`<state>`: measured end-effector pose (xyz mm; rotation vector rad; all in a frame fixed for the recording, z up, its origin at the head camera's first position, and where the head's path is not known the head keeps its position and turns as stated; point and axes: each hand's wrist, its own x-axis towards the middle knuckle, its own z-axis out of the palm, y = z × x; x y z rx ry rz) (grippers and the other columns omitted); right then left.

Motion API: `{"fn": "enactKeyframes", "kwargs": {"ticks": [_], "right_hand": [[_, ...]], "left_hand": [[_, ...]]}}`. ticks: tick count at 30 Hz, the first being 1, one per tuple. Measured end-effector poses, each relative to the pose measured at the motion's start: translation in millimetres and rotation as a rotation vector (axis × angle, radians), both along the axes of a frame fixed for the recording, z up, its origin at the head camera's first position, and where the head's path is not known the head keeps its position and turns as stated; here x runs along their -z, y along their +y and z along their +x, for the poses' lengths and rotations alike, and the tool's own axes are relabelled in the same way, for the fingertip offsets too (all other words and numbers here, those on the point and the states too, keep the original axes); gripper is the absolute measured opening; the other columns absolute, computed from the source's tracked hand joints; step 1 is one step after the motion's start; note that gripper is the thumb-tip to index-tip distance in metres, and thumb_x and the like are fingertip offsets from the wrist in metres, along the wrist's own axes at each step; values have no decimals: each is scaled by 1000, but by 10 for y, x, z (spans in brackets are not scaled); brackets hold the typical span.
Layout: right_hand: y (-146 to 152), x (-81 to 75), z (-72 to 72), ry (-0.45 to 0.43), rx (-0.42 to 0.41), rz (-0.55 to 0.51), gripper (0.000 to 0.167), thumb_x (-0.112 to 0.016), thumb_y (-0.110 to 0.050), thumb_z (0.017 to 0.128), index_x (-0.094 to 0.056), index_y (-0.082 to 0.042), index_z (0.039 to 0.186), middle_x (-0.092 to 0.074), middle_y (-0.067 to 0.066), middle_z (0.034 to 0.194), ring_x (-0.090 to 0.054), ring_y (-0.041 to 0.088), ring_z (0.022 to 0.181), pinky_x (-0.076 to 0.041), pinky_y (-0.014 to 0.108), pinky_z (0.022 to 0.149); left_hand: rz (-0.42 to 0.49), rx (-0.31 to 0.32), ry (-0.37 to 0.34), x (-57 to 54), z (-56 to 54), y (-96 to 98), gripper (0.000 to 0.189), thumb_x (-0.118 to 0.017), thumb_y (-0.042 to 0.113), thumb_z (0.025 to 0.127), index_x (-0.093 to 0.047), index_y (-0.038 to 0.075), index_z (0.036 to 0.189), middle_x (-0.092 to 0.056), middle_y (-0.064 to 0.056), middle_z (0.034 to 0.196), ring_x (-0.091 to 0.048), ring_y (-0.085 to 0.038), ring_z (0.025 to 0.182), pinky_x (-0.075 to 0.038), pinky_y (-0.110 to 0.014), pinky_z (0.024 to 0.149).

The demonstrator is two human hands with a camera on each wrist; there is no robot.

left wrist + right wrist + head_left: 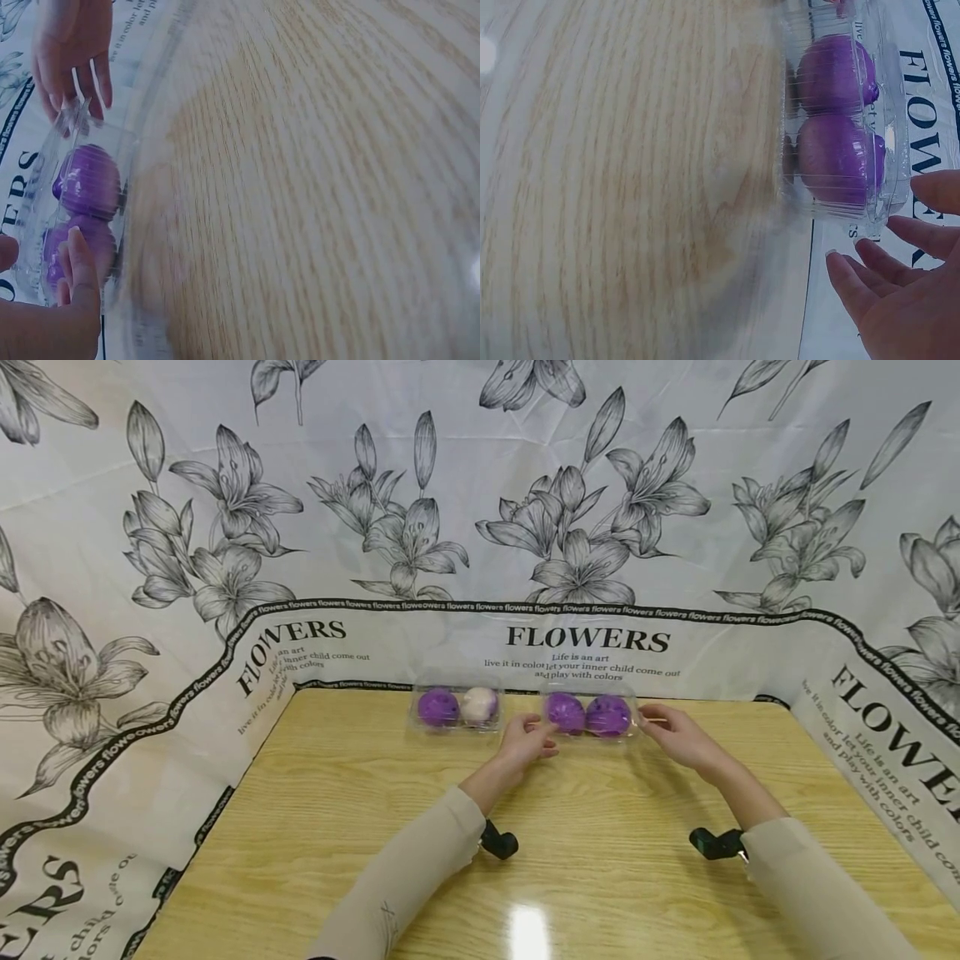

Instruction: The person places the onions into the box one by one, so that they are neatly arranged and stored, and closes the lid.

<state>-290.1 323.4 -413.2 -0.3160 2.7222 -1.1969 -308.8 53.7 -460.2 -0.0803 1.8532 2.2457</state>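
A clear plastic clamshell box with two purple round things inside sits at the back of the wooden table, between both hands. My left hand holds its left end; in the left wrist view the fingers lie along the near side and the thumb is behind. At the right end, my right hand pinches the box's edge between thumb and index finger, the other fingers spread below. A second clear box stands to the left, with one purple and one whitish round thing.
The wooden table stretches toward me. A flower-printed cloth hangs close behind the boxes and along both sides. Dark wrist mounts stick out from both sleeves above the tabletop.
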Motion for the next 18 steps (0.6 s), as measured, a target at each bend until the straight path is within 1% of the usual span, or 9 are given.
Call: {"fn": "enactKeyframes", "kwargs": {"ticks": [4, 8, 10, 12, 15, 18], "right_hand": [[13, 26, 5, 17, -5, -3, 55, -40, -22, 112, -29, 13, 153, -33, 40, 151, -37, 59, 136, -42, 70, 112], [29, 58, 17, 21, -7, -11, 53, -42, -17, 111, -27, 11, 154, -32, 43, 150, -37, 61, 135, -43, 71, 110], [33, 83, 15, 20, -1, -13, 54, -43, -16, 111, -26, 10, 155, -32, 43, 149, -38, 62, 134, -44, 71, 109], [37, 110, 14, 24, 9, -18, 55, -44, -18, 111, -26, 9, 155, -34, 43, 147, -40, 61, 132, -46, 70, 107], [25, 120, 1, 22, 34, -21, 57, -46, -19, 110, -25, 9, 155, -41, 42, 142, -47, 57, 127, -53, 65, 102], [1, 91, -13, -10, 67, -19, 60, -46, -18, 109, -22, 12, 154, -48, 41, 134, -56, 51, 118, -57, 58, 95]], "left_hand": [[12, 6, -2, 6, 12, 9, 55, -66, 9, 100, -42, -9, 146, -58, -15, 109, -68, -33, 95, -67, -35, 84], [10, 12, -5, 25, 20, 15, 53, -66, 8, 99, -43, -7, 144, -61, -16, 107, -69, -34, 93, -67, -35, 82], [12, 14, -6, 37, 21, 19, 52, -65, 7, 98, -43, -6, 144, -62, -18, 108, -69, -33, 91, -68, -35, 81], [14, 12, -7, 44, 19, 28, 51, -65, 5, 98, -42, -6, 143, -65, -19, 104, -70, -33, 88, -68, -35, 80], [28, 12, -8, 50, 9, 46, 51, -63, 3, 99, -40, -5, 144, -68, -24, 103, -70, -28, 80, -68, -35, 79], [46, 9, -8, 51, 6, 64, 49, -60, 2, 99, -40, -5, 143, -69, -28, 102, -68, -22, 72, -68, -35, 77]]}}
